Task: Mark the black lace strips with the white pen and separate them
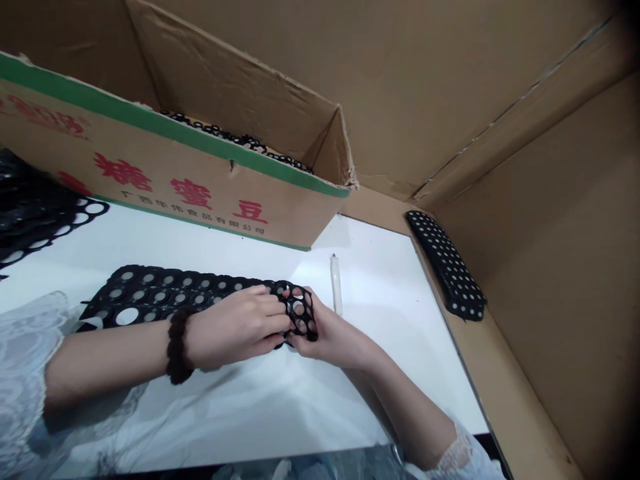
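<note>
A black strip with rows of round holes (170, 281) lies along the white table, and its right end is lifted in my hands. My left hand (245, 321) reaches across it, fingers bent and pinching the strip near that end. Around the far right edge, my right hand (333, 337) is closed, with its thumb at the near side and fingers behind. Some pale fingertips show through the holes. What lies under the left palm is hidden. Just beyond my right hand is a whitish pen-like stick (336, 285), lying apart on the table.
A cardboard box with a green rim and red lettering (200, 180) stands at the back, with black perforated pieces (240, 139) inside. More black perforated sheets (35, 210) are heaped at left. Another dotted black strip (447, 265) rests on the cardboard ledge at right, beside a cardboard wall (555, 233).
</note>
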A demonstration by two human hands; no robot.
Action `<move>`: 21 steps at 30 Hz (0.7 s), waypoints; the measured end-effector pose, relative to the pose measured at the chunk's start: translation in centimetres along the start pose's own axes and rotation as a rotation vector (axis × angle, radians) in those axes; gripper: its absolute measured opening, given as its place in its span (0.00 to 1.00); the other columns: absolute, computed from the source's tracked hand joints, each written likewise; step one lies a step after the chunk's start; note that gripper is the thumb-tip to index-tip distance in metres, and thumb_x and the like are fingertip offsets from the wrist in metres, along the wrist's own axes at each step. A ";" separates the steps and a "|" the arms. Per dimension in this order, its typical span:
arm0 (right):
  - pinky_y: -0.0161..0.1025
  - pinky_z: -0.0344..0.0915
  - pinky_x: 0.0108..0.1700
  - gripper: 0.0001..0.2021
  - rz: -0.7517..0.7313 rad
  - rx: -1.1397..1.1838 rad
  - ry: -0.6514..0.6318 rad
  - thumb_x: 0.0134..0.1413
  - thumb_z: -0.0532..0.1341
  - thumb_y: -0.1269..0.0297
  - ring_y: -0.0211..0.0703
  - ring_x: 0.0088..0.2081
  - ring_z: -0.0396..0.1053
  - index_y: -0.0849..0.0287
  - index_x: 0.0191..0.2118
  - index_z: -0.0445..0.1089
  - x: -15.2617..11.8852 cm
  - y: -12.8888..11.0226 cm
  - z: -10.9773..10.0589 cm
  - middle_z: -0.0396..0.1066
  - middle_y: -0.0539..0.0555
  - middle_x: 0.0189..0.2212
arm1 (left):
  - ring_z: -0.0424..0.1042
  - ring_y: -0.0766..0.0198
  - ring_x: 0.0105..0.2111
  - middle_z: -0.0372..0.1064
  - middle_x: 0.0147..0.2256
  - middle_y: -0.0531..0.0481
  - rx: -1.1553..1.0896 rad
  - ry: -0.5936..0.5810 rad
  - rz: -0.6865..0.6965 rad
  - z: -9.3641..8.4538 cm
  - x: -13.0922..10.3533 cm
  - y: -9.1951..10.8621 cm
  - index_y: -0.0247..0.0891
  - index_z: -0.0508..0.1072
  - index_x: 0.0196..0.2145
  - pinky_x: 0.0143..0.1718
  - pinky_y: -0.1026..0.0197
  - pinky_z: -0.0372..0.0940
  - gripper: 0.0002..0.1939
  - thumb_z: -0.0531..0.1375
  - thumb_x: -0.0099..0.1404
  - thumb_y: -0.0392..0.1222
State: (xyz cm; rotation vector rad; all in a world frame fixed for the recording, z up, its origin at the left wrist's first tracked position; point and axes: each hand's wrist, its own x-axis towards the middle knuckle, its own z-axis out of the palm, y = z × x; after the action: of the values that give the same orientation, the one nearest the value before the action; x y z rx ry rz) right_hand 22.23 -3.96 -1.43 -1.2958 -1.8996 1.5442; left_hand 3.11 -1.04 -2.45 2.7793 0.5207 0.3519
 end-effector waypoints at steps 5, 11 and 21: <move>0.38 0.64 0.35 0.28 -0.003 -0.059 -0.028 0.44 0.57 0.72 0.38 0.30 0.61 0.55 0.53 0.49 -0.1 0.0 -0.3 0.61 0.50 0.31 | 0.63 0.64 0.36 0.69 0.35 0.52 -0.166 -0.026 0.033 -0.4 0.1 -1.2 0.40 0.68 0.38 0.39 0.61 0.54 0.09 0.51 0.62 0.35; 0.39 0.64 0.37 0.29 -0.019 -0.070 -0.092 0.46 0.56 0.73 0.38 0.33 0.61 0.55 0.54 0.46 -0.1 -0.1 -0.6 0.60 0.50 0.32 | 0.64 0.66 0.35 0.70 0.34 0.52 -0.314 -0.012 0.097 -0.6 0.5 -2.5 0.40 0.69 0.37 0.38 0.64 0.57 0.09 0.52 0.60 0.33; 0.40 0.63 0.43 0.28 -0.086 0.014 -0.108 0.46 0.58 0.72 0.39 0.39 0.60 0.58 0.53 0.46 0.4 0.6 -0.8 0.58 0.51 0.34 | 0.64 0.61 0.35 0.68 0.35 0.47 -0.122 0.014 0.147 -0.4 0.1 -2.1 0.36 0.68 0.40 0.38 0.60 0.58 0.10 0.53 0.61 0.36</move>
State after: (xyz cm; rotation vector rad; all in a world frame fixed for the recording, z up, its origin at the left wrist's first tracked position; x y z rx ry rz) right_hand 22.91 -3.15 -1.80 -1.1303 -1.9794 1.6103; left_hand 2.48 0.95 -2.72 2.7049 0.2881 0.4210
